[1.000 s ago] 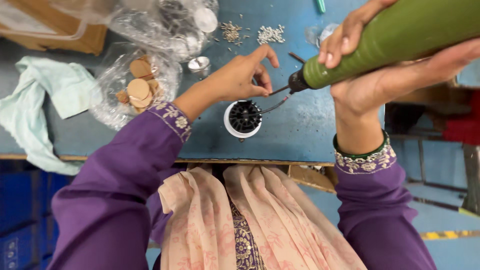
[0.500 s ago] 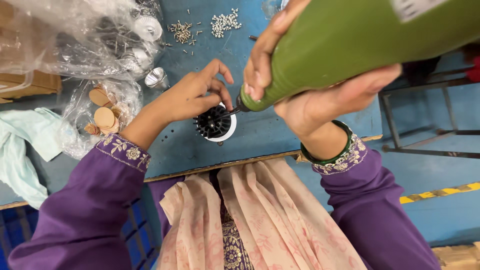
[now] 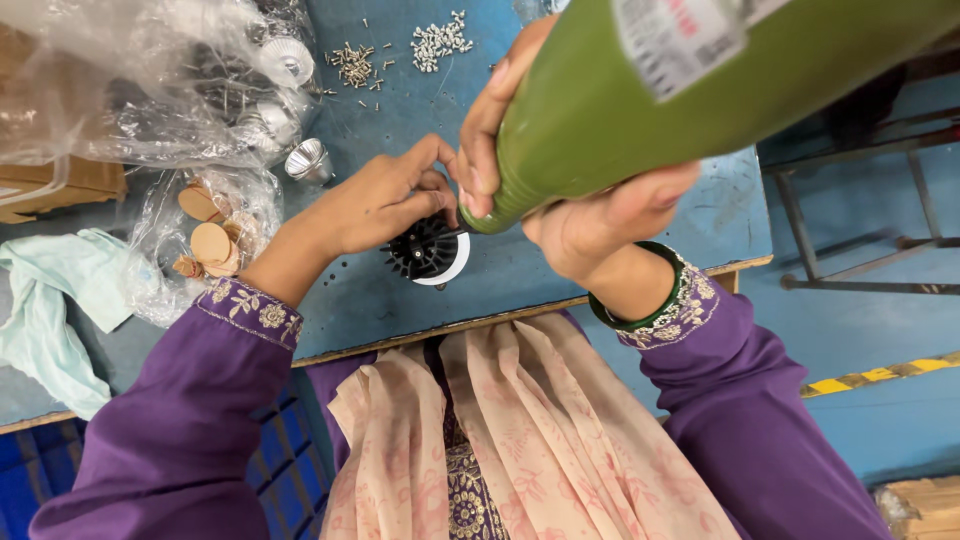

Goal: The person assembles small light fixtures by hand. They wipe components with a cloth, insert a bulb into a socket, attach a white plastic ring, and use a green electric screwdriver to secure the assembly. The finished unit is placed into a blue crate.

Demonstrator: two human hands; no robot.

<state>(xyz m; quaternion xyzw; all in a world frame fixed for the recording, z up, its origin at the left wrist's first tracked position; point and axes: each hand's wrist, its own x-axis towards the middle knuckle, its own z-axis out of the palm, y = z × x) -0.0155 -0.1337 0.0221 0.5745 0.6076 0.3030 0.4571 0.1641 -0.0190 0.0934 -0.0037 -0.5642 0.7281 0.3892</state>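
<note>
**Hands at a black finned part on the blue table**

Head view: the left hand (image 3: 385, 200) rests its fingers closed on the black finned part with a white rim (image 3: 428, 252), which sits on the blue table (image 3: 560, 270) near its front edge. The right hand (image 3: 570, 205) has its grip clamped around a green power screwdriver (image 3: 680, 95), whose narrow end points down just at 1 o'clock of the part. At 11 o'clock of the left hand lies a small silver cup (image 3: 308, 158). Loose screws (image 3: 440, 40) lie at 12 o'clock. Clear plastic bags (image 3: 130, 90) and round wooden discs (image 3: 210, 240) lie at 9 o'clock.
</note>
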